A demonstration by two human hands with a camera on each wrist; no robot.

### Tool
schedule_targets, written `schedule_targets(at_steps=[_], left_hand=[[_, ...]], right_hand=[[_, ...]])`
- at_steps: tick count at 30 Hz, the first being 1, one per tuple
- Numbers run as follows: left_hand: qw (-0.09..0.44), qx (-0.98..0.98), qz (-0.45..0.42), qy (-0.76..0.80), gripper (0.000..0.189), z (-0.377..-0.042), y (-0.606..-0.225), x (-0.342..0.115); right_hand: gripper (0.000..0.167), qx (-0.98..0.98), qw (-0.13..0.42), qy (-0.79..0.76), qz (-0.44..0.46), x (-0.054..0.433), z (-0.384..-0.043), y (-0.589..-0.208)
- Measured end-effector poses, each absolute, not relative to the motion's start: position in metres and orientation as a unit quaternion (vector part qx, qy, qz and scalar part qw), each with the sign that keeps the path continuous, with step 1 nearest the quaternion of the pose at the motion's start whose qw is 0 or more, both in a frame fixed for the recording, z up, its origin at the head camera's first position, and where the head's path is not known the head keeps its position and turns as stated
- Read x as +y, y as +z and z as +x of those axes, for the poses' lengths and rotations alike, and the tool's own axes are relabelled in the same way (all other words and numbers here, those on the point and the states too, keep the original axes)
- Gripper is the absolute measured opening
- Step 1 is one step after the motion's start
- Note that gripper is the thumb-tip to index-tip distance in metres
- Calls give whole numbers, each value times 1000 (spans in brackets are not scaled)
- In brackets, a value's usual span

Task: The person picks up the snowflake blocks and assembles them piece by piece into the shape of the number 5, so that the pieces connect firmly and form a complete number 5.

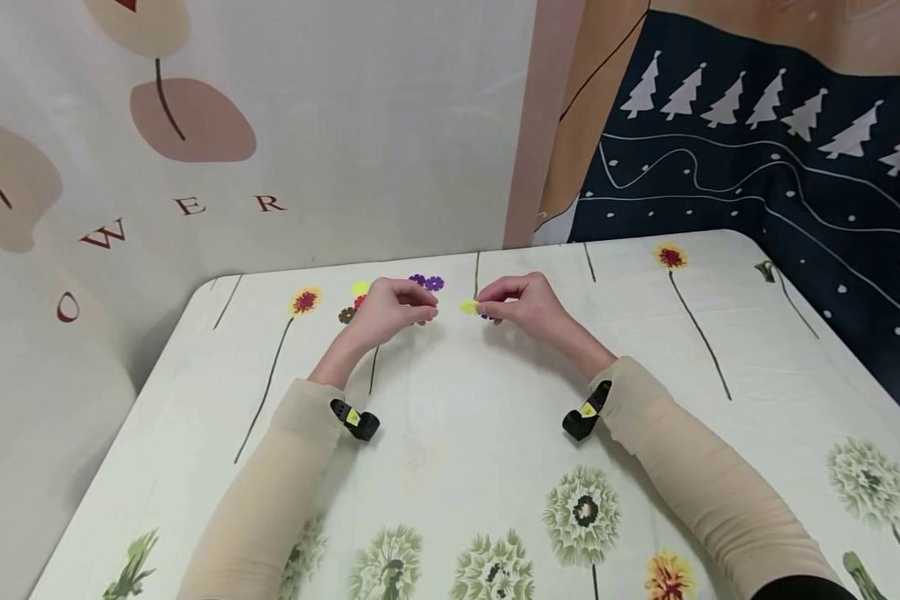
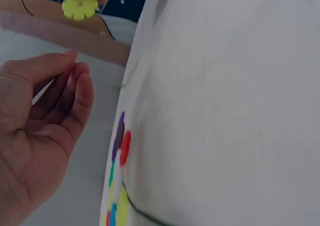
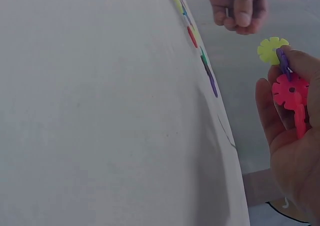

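Note:
My right hand [image 1: 528,307] pinches a joined piece of flower-shaped interlocking discs above the far part of the table. In the right wrist view it has a yellow disc [image 3: 268,51] at the tip, a purple disc [image 3: 283,65] edge-on beside it, and pinkish-red discs [image 3: 285,92] within the palm. Facing it across a small gap is my left hand [image 1: 397,310], its fingers loosely curled and the thumb near the fingertips. Nothing shows between those fingers in the left wrist view. Loose discs lie around and partly behind the left hand, among them purple ones [image 1: 433,283].
A white flower-printed cloth covers the table [image 1: 457,417]. More loose discs, including a yellow one [image 1: 360,288] and a brown one [image 1: 347,316], lie left of the left hand. Behind the table's far edge hangs a pale printed curtain [image 1: 382,125], with a dark tree-patterned cloth [image 1: 720,167] at the right.

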State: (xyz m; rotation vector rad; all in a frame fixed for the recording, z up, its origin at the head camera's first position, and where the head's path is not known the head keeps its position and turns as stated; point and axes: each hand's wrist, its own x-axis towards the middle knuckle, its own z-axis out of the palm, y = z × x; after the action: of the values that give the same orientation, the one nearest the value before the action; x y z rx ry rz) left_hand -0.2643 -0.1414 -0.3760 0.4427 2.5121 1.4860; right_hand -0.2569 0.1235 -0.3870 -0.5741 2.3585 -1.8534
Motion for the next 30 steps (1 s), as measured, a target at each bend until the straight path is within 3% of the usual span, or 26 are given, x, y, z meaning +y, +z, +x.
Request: schedule_targets(at_steps=[10,30], left_hand=[[103,893,123,420,21,-280,-390,-175],[129,912,146,362,31,-287,-390,-176]], right_hand=[[16,778,60,-601,-175,128,-256,-384],[15,780,71,-596,-176,127,-256,-385]])
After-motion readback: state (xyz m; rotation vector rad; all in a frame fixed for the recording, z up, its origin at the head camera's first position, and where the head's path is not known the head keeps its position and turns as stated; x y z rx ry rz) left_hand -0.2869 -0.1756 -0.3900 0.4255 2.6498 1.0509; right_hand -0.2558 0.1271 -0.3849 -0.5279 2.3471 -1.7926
